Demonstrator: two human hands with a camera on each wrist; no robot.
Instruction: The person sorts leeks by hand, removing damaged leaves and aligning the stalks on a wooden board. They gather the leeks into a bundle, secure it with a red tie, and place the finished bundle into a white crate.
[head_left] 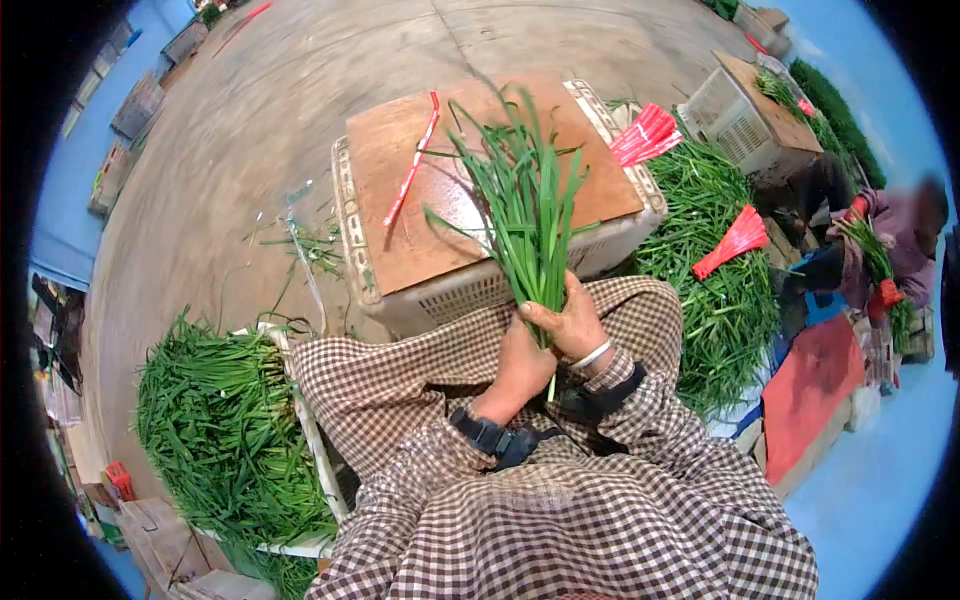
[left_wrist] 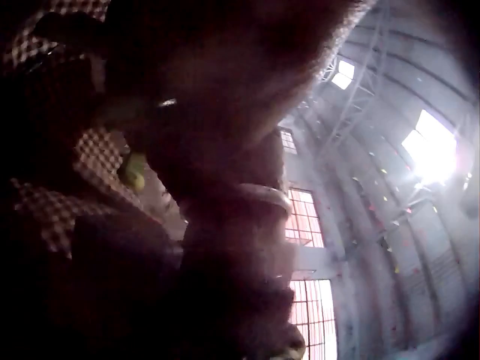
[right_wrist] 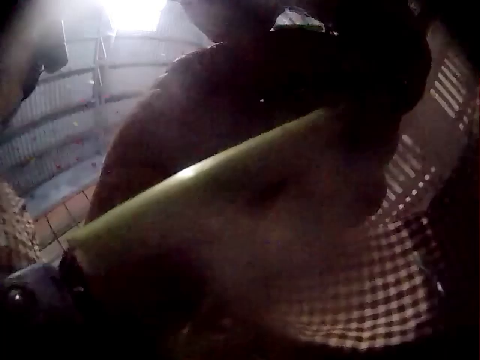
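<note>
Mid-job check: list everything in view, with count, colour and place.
bunch of greens: one, green, upright in both hands over the lap
crate: one, whitish, in front of the knees
board: one, brown, on top of the crate
loose tie: one, red, lying on the board
right pile: one, green, right of the crate
tie bundles: two, red, on the right pile
left pile: one, green, at the left knee
second crate: one, whitish, far right, board on top
other person: one, far right, holding greens
left hand: one, grips the bunch's stems
right hand: one, silver bangle, grips the stems
</note>
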